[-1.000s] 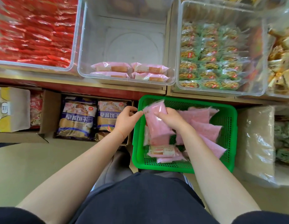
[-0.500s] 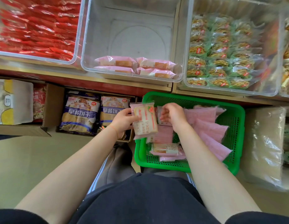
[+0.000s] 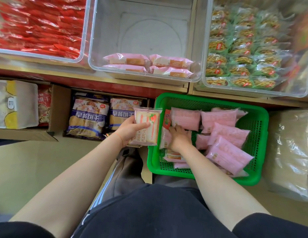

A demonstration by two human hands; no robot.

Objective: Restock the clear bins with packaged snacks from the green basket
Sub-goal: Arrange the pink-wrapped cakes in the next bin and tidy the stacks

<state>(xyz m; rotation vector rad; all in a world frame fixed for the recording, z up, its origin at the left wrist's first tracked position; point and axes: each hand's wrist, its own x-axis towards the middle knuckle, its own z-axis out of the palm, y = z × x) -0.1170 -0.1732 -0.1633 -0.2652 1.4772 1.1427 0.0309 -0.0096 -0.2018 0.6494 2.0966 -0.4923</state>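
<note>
**Pink packs between basket and bin**

Pink wrapping fills the green basket [image 3: 208, 176], which sits on the person's lap under the right hand [image 3: 179, 137]. That hand reaches down into the basket, fingers spread loosely over the pink packs [image 3: 223, 133]; whether it grips one I cannot tell. Just left of it, outside the basket's rim, the left hand [image 3: 130, 130] holds a packaged sandwich snack [image 3: 146, 127] upright, thumb across its front and fingers curled behind it. A small red sachet [image 3: 167, 120] stands in the basket between the two hands.

Beyond both hands, up on the shelf, the middle clear bin [image 3: 144, 40] carries four pink packs [image 3: 148, 65] lined along its near wall. To the left of it a bin of red packets [image 3: 39, 26], to the right a bin of green-wrapped snacks [image 3: 242, 48]. Below the shelf, past the left hand, a cardboard box [image 3: 60, 107] holds blue biscuit bags [image 3: 88, 117].
</note>
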